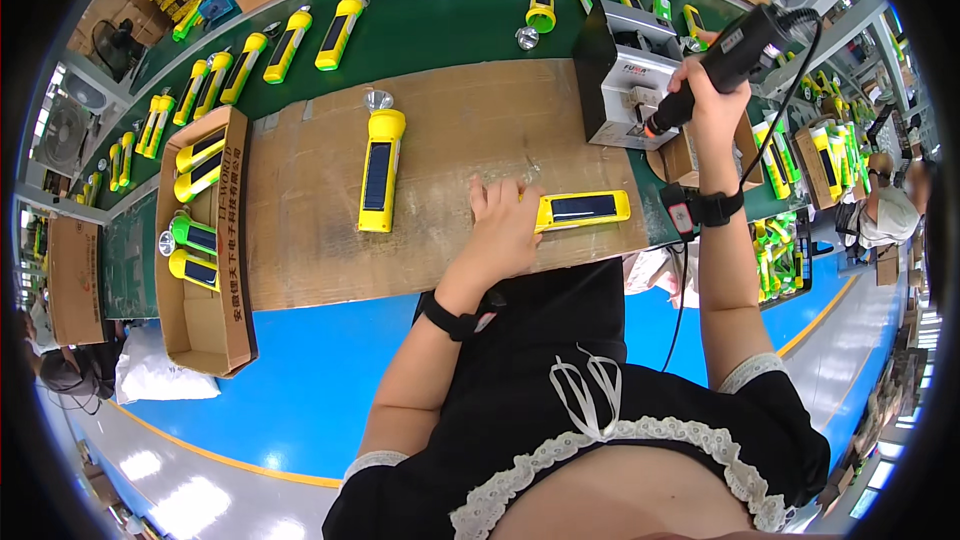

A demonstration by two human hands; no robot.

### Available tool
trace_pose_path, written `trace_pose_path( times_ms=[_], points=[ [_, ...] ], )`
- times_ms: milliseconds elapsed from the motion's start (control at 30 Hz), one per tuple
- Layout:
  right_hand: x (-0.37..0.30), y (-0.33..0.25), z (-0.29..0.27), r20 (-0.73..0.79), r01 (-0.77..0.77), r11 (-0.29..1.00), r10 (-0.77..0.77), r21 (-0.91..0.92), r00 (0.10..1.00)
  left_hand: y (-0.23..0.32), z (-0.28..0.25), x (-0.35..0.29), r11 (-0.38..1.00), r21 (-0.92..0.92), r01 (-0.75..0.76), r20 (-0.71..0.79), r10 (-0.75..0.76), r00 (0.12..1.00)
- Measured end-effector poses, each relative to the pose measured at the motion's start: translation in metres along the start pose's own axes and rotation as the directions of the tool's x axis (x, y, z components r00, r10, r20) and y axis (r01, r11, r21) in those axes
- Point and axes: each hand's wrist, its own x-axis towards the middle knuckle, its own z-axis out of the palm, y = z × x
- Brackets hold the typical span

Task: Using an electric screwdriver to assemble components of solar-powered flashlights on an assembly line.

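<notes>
My left hand [505,225] is closed around the head end of a yellow flashlight [590,208], which lies on its side on the cardboard sheet [470,130] with its dark solar panel showing. In my raised right hand [715,105] is a black corded electric screwdriver [740,48]. Its orange-ringed tip points down and left, close to the front of a black box-shaped device [610,75]; whether they touch I cannot tell. Left of my left hand, another yellow flashlight [380,175] lies lengthwise, a shiny reflector [378,100] at its head.
An open cardboard box [240,230] at the left holds several yellow and green flashlights. More flashlights [290,45] line the green bench [430,25] behind. The screwdriver's cable [790,110] hangs beside my right forearm. A person [885,215] is at the far right.
</notes>
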Motion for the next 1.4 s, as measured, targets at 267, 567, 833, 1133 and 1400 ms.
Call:
trace_pose_path(
  times_ms=[267,567,833,1133,1400],
  points=[
    [-0.071,-0.034,0.047,0.165,-0.090,0.899,0.021,0.429,0.986,-0.002,-0.004,0.002,1.000,-0.013,-0.025,-0.067,0.024,0.997],
    [-0.090,-0.024,0.072,0.298,-0.155,0.909,0.035,0.387,0.954,0.001,0.013,-0.001,1.000,-0.017,-0.001,-0.197,-0.002,0.980],
    [-0.090,-0.016,0.077,0.408,-0.208,0.915,0.052,0.346,0.911,0.000,0.015,-0.004,0.999,-0.039,0.004,-0.202,-0.012,0.979],
    [-0.086,-0.003,0.091,0.508,-0.319,0.870,0.095,0.375,0.856,-0.005,0.017,0.001,1.000,-0.019,-0.021,-0.255,0.015,0.967],
    [-0.078,-0.011,0.083,0.490,-0.295,0.897,0.105,0.329,0.866,0.001,0.000,0.002,0.992,0.119,0.036,-0.097,-0.024,0.995]
  ],
)
